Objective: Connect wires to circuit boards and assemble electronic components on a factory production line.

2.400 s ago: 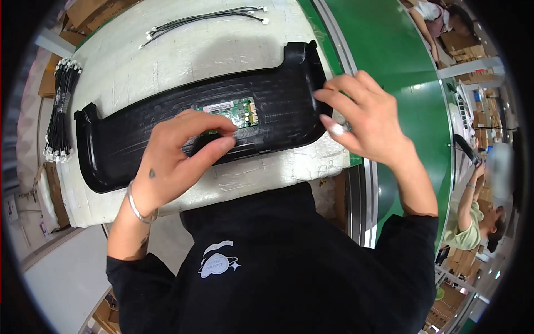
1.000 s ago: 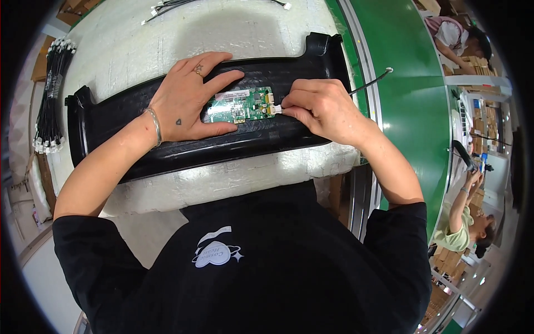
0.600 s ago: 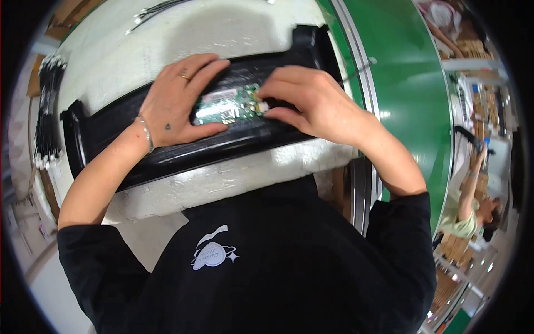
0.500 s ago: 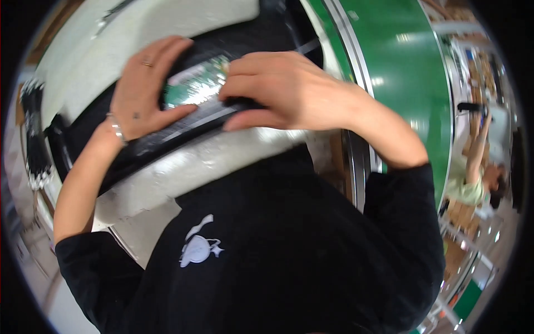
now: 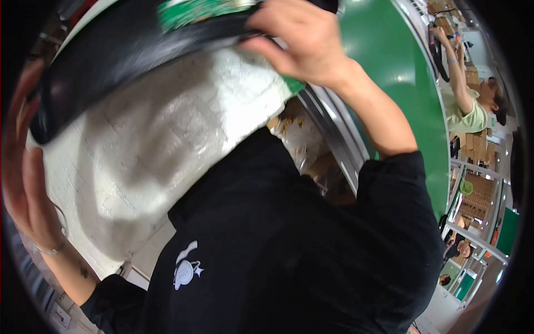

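A long, glossy black piece (image 5: 105,78) lies slantwise across the top of the view, lifted off the white, wrinkled work surface; its exact kind is unclear. A green and white packet or label (image 5: 203,11) shows on its upper side, blurred and partly cut off. My right hand (image 5: 306,39) is closed on the near edge of the black piece, toward its right end, thumb below and fingers curled above. At the far left rim, my left hand (image 5: 30,172) has its fingers stretched out and thumb apart, beside the piece's left end. Whether it touches that end I cannot tell.
The white-covered work surface (image 5: 167,145) carries soft shadows. To the right runs a green surface (image 5: 384,72) edged by metal rails (image 5: 336,131). Clear plastic bags (image 5: 300,139) sit below, between table and rails. Another person (image 5: 473,106) works at the far right.
The black piece has moved up and away from me, uncovering more white surface. My left hand has left its middle and swung out to the left rim. The right hand keeps hold.
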### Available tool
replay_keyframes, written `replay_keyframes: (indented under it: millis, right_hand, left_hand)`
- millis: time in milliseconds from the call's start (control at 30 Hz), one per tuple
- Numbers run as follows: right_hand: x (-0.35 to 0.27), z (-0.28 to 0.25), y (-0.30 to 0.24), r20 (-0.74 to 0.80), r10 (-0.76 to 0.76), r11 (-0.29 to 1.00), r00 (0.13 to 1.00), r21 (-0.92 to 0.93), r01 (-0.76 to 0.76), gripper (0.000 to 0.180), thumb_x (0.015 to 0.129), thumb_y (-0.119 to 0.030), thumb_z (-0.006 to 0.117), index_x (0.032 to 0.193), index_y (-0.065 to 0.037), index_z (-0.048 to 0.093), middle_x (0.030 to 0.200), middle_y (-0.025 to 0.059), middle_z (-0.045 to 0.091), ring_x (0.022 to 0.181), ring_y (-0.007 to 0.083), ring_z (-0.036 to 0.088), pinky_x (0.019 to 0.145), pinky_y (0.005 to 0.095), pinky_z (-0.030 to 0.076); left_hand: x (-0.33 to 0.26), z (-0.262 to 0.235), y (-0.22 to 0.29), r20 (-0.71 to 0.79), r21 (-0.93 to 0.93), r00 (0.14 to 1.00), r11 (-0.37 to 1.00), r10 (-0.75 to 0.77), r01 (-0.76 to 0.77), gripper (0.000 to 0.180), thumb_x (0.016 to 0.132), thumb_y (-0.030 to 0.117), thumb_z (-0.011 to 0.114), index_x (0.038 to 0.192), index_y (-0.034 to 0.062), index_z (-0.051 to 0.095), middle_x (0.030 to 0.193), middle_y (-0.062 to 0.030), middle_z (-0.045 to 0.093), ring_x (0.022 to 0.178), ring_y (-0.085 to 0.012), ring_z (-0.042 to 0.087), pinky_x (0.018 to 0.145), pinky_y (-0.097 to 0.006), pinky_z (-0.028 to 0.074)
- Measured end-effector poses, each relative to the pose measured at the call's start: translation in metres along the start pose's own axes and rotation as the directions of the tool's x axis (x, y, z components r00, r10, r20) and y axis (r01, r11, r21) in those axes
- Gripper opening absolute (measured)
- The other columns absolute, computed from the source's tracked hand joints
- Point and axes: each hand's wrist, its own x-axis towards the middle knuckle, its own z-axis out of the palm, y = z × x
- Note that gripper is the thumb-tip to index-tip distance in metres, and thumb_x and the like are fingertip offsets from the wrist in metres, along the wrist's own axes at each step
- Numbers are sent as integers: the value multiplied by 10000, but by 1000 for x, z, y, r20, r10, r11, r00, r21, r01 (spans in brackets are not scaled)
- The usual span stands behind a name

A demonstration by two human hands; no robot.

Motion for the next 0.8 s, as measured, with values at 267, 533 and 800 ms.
replay_keyframes:
  millis: [267, 533, 800]
  right_hand:
    - [-86, -29, 145, -99, 558, 699, 824, -479, -531, 254, 735, -244, 747, 794, -42, 604, 749, 131, 593, 701, 323, 594, 615, 404, 467]
    - [-99, 20, 213, -280, 746, 412, 605, -519, -749, 513, 732, -130, 728, 1179, -54, 488, 1157, 130, 517, 1107, 355, 476, 848, 437, 467]
    - [-82, 16, -53, 90, 191, 982, 978, -12, -191, 104, 744, -93, 606, 845, -90, 580, 707, 60, 537, 622, 216, 582, 528, 337, 493]
  left_hand:
    - [-16, 73, 15, 269, -224, 950, 950, -155, 219, 560, 774, 135, 714, 1275, 17, 495, 1270, -175, 530, 1186, -344, 501, 1010, -390, 385]
    - [-4, 148, 20, 280, -335, 955, 942, 100, -1, 523, 817, 220, 687, 1266, 35, 490, 1271, -197, 504, 1165, -366, 489, 994, -410, 402]
    - [-7, 180, -2, 324, -85, 918, 973, 229, -213, 523, 856, 395, 600, 1263, 81, 504, 1372, -193, 415, 1272, -371, 381, 1032, -475, 321]
